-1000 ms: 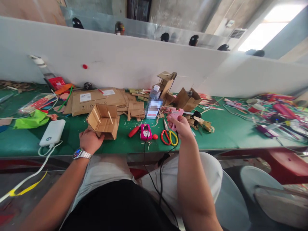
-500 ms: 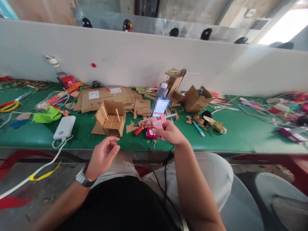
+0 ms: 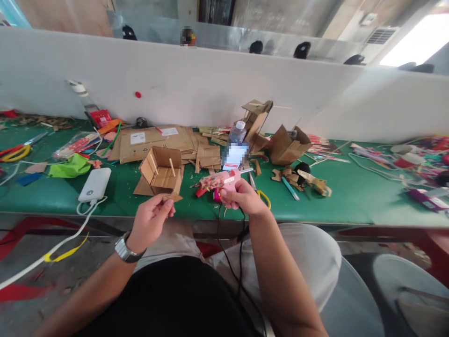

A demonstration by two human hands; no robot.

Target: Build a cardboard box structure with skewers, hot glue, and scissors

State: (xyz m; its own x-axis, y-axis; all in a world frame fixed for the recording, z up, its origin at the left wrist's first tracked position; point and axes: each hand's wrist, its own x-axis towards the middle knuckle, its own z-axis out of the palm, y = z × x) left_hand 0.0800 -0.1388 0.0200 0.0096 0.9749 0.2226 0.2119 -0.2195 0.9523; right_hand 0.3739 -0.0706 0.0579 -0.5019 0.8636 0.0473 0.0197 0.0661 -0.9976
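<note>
My right hand [image 3: 246, 196] is wrapped round the handle of a pink hot glue gun [image 3: 224, 180], whose nozzle points left and is crusted with residue. A black cord hangs from the gun toward my lap. My left hand [image 3: 154, 216], with a metal watch on the wrist, pinches a small cardboard piece [image 3: 174, 197] between thumb and fingers. Just beyond that hand stands an open cardboard box [image 3: 163, 173] with two pale sticks upright inside. Behind the glue gun lie a lit phone [image 3: 235, 157], partly blurred out, and a clear bottle [image 3: 237, 132].
A white power bank [image 3: 94, 185] with a cable lies at left, by green crumpled paper [image 3: 70, 166]. Scissors [image 3: 23, 149] rest far left; yellow handles [image 3: 265, 199] show beside my right hand. Cardboard sheets [image 3: 150, 145] and a cardboard bag shape [image 3: 289, 145] stand near the white partition [image 3: 210, 84].
My left hand has picked up the small cardboard piece from beside the box. The right hand has lowered and turned the glue gun slightly; yellow scissor handles now show beside it.
</note>
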